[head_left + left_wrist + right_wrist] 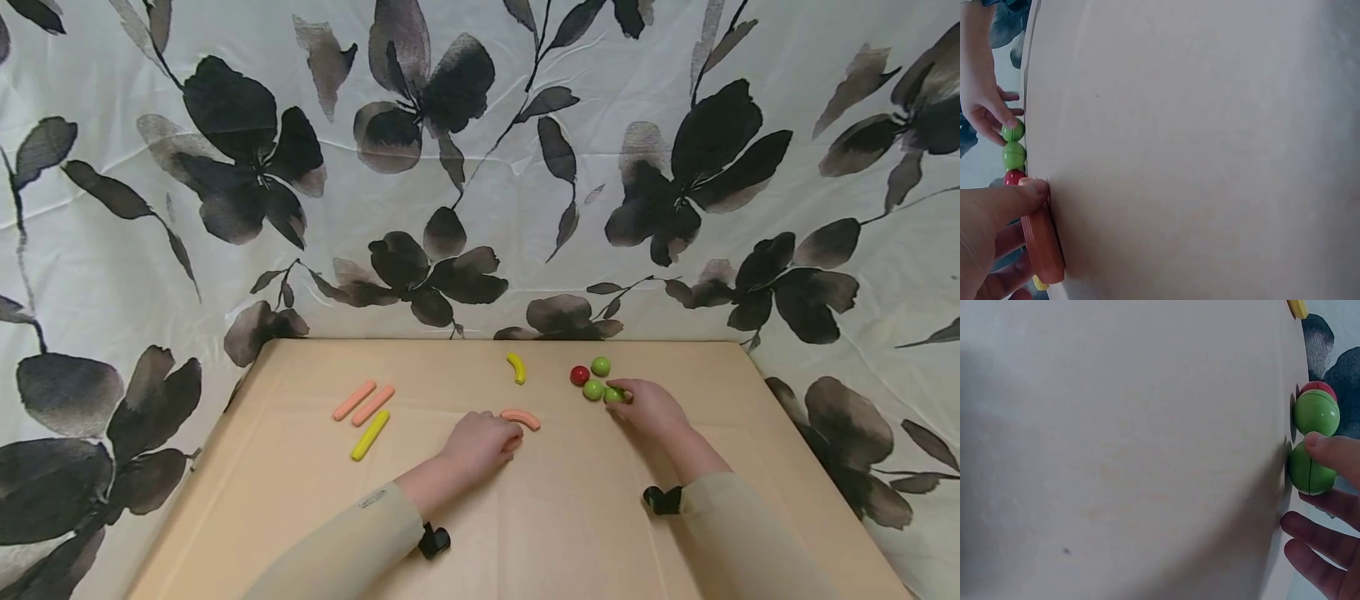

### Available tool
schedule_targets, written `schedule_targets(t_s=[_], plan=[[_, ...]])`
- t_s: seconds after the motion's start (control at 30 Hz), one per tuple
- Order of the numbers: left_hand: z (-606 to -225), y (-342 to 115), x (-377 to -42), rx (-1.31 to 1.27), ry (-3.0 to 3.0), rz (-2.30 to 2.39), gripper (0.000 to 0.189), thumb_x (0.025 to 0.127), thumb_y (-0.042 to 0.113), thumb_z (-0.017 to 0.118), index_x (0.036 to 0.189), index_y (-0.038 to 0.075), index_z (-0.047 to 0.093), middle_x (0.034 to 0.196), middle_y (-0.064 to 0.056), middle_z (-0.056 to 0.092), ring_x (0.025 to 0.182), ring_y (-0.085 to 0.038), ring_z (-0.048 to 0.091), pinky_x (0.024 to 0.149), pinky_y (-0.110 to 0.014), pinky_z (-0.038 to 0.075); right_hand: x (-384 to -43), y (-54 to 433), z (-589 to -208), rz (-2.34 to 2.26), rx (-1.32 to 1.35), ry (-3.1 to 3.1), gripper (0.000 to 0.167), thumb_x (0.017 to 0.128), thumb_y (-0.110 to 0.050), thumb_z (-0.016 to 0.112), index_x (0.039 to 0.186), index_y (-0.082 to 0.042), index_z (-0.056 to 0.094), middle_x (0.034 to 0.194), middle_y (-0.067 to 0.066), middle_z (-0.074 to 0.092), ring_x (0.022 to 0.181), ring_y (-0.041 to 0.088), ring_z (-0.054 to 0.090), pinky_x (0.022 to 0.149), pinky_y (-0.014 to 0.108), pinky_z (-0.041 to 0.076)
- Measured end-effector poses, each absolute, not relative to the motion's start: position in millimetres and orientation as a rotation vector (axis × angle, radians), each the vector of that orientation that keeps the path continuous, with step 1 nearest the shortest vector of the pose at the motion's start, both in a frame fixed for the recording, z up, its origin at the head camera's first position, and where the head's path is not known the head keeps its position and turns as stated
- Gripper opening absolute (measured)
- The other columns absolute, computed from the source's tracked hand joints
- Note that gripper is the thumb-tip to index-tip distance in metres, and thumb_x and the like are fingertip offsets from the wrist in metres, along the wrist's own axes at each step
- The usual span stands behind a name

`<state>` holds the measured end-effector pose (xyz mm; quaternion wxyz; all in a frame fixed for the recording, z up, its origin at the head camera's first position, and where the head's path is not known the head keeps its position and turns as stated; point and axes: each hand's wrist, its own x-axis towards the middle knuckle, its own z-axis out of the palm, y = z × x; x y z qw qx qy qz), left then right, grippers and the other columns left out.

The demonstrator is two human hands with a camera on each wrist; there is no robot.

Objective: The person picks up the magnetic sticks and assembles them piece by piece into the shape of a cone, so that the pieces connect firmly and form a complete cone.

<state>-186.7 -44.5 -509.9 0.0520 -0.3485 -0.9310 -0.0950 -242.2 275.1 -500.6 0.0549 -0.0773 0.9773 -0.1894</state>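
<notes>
My left hand [480, 446] pinches a pinkish-orange toy sausage [1044, 247], its thumb at one end and curled fingers along the far side. By its fingertips lies a curved orange sausage [520, 418]; whether this is the held piece I cannot tell. With thumb and forefinger, my right hand [648, 407] grips a small green ball [1311, 470] with a seam around it; the other fingers are spread loosely. Touching or close to that ball are another green ball [593, 390], a third green ball [601, 366] and a red ball [580, 376].
Left of my hands lie two straight pinkish-orange sticks [363, 403] and a yellow stick [371, 435], all slanted. A small yellow banana-shaped piece [516, 368] is near the back of the tan table [585, 517]. Floral cloth [525, 192] hangs behind the table edge.
</notes>
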Motion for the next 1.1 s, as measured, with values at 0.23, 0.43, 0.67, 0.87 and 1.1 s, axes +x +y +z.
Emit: schedule_targets(t_s=[0.23, 0.43, 0.67, 0.87, 1.1], plan=[[-509, -49, -188, -1.065, -2.830, -0.453, 0.020, 0.089, 0.005, 0.066, 0.085, 0.024, 0.064, 0.062, 0.013, 0.040, 0.055, -0.009, 0.023, 0.053, -0.024, 0.018, -241, 277, -498, -0.514, -0.222, 2.983, 0.049, 0.090, -0.027, 0.072, 0.132, -0.004, 0.062, 0.127, 0.023, 0.063, 0.110, 0.040, 0.059, 0.095, 0.058, 0.044], [-506, -52, -188, -1.027, -2.824, -0.396, 0.034, 0.087, 0.001, 0.064, 0.065, 0.020, 0.047, 0.059, 0.010, 0.024, 0.055, -0.010, 0.024, 0.053, -0.024, 0.020, -238, 276, -497, -0.538, -0.203, 2.979, 0.047, 0.090, -0.025, 0.074, 0.129, -0.003, 0.062, 0.120, 0.021, 0.065, 0.100, 0.035, 0.061, 0.092, 0.056, 0.046], [-506, -57, -185, -0.892, -2.834, -0.349, 0.034, 0.094, 0.022, 0.067, 0.063, 0.023, 0.051, 0.055, 0.011, 0.030, 0.055, -0.013, 0.032, 0.060, -0.027, 0.030, -229, 275, -500, -0.586, -0.209, 2.994, 0.049, 0.088, -0.029, 0.075, 0.126, -0.001, 0.063, 0.104, 0.012, 0.068, 0.087, 0.027, 0.060, 0.084, 0.050, 0.049], [-503, -65, -183, -0.773, -2.835, -0.496, 0.011, 0.092, 0.032, 0.071, 0.088, 0.023, 0.076, 0.069, 0.012, 0.063, 0.061, -0.012, 0.045, 0.067, -0.030, 0.037, -216, 269, -502, -0.664, -0.226, 2.988, 0.048, 0.086, -0.033, 0.077, 0.124, -0.006, 0.066, 0.098, 0.005, 0.067, 0.085, 0.022, 0.059, 0.079, 0.045, 0.050], [-496, -79, -181, -0.613, -2.923, -0.793, 0.023, 0.091, 0.036, 0.072, 0.109, 0.023, 0.075, 0.084, 0.011, 0.067, 0.075, -0.012, 0.055, 0.077, -0.034, 0.045, -201, 252, -501, -0.780, -0.279, 2.999, 0.046, 0.084, -0.032, 0.080, 0.122, -0.008, 0.068, 0.101, 0.004, 0.065, 0.082, 0.020, 0.053, 0.074, 0.038, 0.048]])
